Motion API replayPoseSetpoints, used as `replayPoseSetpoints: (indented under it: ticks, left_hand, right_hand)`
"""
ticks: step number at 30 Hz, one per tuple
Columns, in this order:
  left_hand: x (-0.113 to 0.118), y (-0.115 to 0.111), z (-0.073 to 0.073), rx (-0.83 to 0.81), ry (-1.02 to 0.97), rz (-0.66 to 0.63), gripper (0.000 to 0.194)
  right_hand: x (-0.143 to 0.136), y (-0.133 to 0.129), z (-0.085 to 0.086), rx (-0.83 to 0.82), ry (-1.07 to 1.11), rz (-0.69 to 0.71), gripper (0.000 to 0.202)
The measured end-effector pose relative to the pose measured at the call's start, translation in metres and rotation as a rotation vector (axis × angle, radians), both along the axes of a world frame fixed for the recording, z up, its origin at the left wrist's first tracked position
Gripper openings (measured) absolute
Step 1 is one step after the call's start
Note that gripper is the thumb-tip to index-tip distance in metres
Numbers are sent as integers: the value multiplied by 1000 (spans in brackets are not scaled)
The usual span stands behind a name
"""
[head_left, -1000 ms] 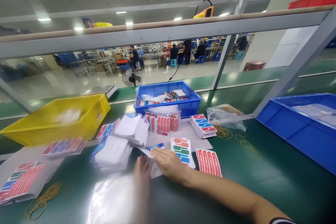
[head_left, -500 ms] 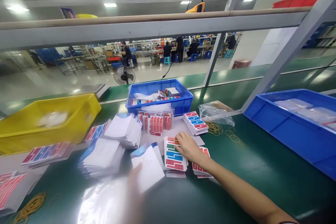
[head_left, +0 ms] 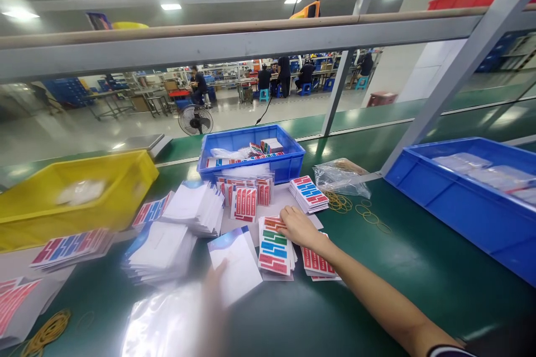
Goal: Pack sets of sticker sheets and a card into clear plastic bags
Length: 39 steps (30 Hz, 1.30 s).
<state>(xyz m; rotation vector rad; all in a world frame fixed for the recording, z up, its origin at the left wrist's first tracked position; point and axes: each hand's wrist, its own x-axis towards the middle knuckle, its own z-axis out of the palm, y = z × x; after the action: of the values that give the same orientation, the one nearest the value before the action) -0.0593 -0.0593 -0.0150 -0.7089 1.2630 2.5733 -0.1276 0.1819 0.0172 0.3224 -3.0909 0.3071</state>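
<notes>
Head view: my right hand lies on the multicolour label stack while my left hand holds a white card over a clear plastic bag.
By my judgement the packing is midway: the card is picked, its bottom-left corner pinched in my blurred left fingers, but no label sheet is lifted, since my right fingers rest loose and flat on the stack's top edge, gripping nothing. Red label sheets lie just at 3 o'clock of that stack; white card piles sit at 9 o'clock, a blue bin at 12. Compared with half a second ago, my right hand has barely shifted up the stack, and the card stays put.
</notes>
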Motion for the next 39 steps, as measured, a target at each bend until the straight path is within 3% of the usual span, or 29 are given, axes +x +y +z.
replayPoseSetpoints:
  ticks: [4, 7, 10, 14, 17, 20, 25, 31, 35, 39]
  left_hand:
    - [-2, -3, -2, 1, 21, -17, 52]
    - [-2, -4, -5, -14, 20, -31, 50]
    - [2, 3, -9, -14, 11, -120, 48]
    - [11, 20, -8, 23, 19, -251, 49]
    - [17, 29, -6, 38, 32, -325, 55]
    - [19, 32, -6, 32, 49, -374, 56]
    - [19, 27, -10, -58, 45, -402, 58]
    - [20, 22, -14, -85, 6, -392, 55]
    - [21, 26, -16, -76, 4, -391, 56]
    - [20, 29, -19, -99, -2, -402, 57]
  right_hand:
    - [15, 11, 33, -219, -204, 190, 25]
    - [29, 16, 57, -567, -393, 381, 30]
    - [38, 9, 64, -720, -481, 508, 29]
    - [44, -14, 51, -610, -409, 507, 26]
    - [46, -29, 39, -459, -149, 371, 17]
    - [46, -31, 31, -417, 63, 361, 11]
    - [46, 14, 28, -423, 185, 311, 21]
    - [57, 81, 1, -8, -78, 227, 59]
    - [66, 92, -19, 108, -224, 168, 73]
    - [70, 89, -26, 125, -204, 164, 83]
